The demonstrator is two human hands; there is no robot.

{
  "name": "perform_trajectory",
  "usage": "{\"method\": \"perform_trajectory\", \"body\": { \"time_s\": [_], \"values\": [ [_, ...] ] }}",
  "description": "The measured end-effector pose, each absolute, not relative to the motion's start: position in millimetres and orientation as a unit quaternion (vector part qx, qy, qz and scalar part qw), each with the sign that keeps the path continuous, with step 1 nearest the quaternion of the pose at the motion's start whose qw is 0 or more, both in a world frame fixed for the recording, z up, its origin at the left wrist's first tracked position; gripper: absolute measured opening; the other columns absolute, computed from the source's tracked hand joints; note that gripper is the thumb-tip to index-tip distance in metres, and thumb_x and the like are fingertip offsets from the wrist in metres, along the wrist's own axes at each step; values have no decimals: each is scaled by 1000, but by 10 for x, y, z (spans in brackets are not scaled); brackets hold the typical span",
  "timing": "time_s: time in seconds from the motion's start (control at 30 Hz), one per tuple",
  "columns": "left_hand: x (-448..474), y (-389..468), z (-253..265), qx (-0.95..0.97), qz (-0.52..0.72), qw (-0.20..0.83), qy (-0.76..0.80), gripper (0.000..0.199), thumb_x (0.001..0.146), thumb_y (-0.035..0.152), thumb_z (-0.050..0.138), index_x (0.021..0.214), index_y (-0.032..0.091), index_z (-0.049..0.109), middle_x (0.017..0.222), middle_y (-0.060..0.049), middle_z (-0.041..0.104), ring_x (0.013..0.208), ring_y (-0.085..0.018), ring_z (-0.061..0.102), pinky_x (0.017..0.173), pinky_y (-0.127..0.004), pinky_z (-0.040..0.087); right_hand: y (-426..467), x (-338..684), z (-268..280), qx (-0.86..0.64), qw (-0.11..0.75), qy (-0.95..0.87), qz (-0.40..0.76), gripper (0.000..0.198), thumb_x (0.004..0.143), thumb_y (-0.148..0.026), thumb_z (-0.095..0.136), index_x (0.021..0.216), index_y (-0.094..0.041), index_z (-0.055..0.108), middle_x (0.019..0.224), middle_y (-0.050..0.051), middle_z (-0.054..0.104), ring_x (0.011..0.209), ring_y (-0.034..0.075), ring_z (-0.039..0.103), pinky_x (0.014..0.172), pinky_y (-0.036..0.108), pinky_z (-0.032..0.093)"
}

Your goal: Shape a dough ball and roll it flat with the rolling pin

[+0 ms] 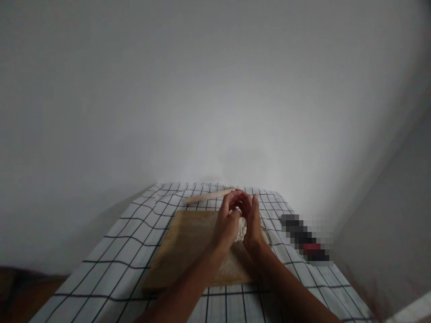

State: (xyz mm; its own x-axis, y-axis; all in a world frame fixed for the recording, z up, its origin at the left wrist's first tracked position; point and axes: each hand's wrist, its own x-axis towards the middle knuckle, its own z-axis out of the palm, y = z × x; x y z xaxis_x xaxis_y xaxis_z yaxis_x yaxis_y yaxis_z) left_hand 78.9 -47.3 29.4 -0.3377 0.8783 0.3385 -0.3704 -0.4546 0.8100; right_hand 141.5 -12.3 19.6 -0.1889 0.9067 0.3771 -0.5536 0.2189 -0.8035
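A pale lump of dough [241, 229] sits between my two cupped palms, above the right part of a wooden board [188, 242]. My left hand [229, 223] curls around the dough from the left, its thumb lying near the top. From the right, my right hand [253, 224] presses against it with its fingers bent inward. The fingertips of both hands come together at the far side. Much of the dough is hidden by the hands.
Behind the board a wooden rolling pin [208, 196] lies slantwise on the checked tablecloth [114, 251]. A round rim [267, 235] shows partly behind my right hand. A pixelated dark and red patch covers something at the right table edge. A plain wall [215, 98] stands behind.
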Motion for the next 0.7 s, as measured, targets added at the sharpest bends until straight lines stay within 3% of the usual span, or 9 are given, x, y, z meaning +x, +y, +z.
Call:
{"method": "perform_trajectory", "body": {
  "time_s": [0.13, 0.27, 0.37, 0.47, 0.57, 0.7],
  "values": [
    [764, -537, 319, 404, 744, 432, 310, 57, 71, 7, 61, 123, 30, 68, 145, 0, 56, 140, -27, 41, 108, -35, 40, -275, 1444, 274, -165, 633, -525, 545, 55, 93, -71, 42, 128, -35, 64, 140, 1, 58, 133, 22, 49, 107, 41, 41],
    [748, -595, 367, 410, 698, 527, 258, 37, 84, 36, 68, 120, 27, 72, 144, -6, 58, 141, -31, 41, 108, -39, 41, -424, 1492, 384, -166, 557, -592, 558, 64, 91, -78, 37, 120, -32, 71, 131, 5, 65, 134, 25, 48, 107, 42, 40],
    [746, -608, 373, 411, 651, 585, 255, 38, 85, 53, 66, 104, 22, 77, 121, -11, 71, 128, -31, 56, 99, -38, 48, -475, 1496, 429, -172, 496, -626, 576, 71, 90, -81, 33, 102, -26, 76, 103, 7, 73, 117, 27, 60, 99, 41, 45],
    [787, -630, 374, 390, 679, 558, 276, 41, 82, 58, 68, 85, 18, 78, 93, -10, 75, 98, -26, 68, 84, -34, 52, -469, 1467, 407, -206, 507, -612, 571, 70, 88, -81, 37, 80, -23, 74, 78, 6, 70, 96, 26, 65, 88, 38, 50],
    [845, -672, 392, 373, 703, 522, 309, 46, 80, 61, 67, 75, 16, 75, 77, -8, 73, 78, -22, 67, 70, -30, 51, -448, 1416, 332, -256, 558, -568, 548, 68, 86, -82, 41, 73, -22, 70, 71, 4, 67, 85, 24, 65, 82, 36, 51],
    [876, -703, 375, 363, 719, 470, 361, 45, 82, 61, 63, 72, 18, 75, 78, -8, 73, 82, -24, 67, 70, -31, 50, -472, 1349, 275, -264, 575, -581, 512, 75, 93, -78, 28, 71, -21, 72, 71, 6, 68, 85, 24, 65, 83, 37, 50]
  ]
}}
